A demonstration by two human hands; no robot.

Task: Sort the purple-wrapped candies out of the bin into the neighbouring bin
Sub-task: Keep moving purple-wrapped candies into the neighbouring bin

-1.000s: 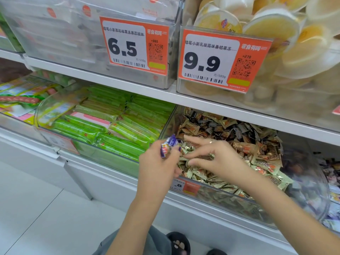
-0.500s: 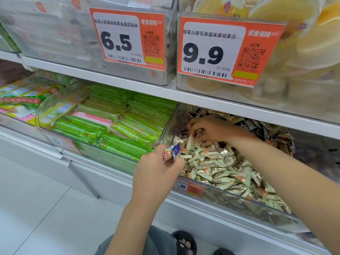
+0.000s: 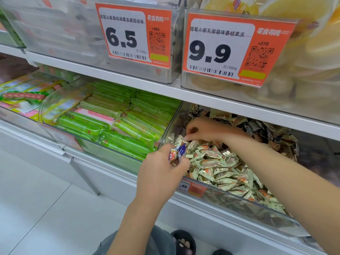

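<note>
Two orange price tags, one reading 6.5 and one reading 9.9, hang on clear boxes on the upper shelf, whose white edge overhangs the back of the bins below. Pale floor tiles lie beneath, and a dark sandal shows at the bottom edge. On the lower shelf, the clear bin on the right is heaped with pale green and brown wrapped sweets; the neighbouring bin to its left is packed with long green packets. Further left lie flat packs picturing sausages. The left hand hovers at the bin's front left corner, its fingers curled round purple-wrapped candies that stick up from the fist. The right hand reaches deep into the bin, its fingers bent down and pinching at a wrapper in the pile.
</note>
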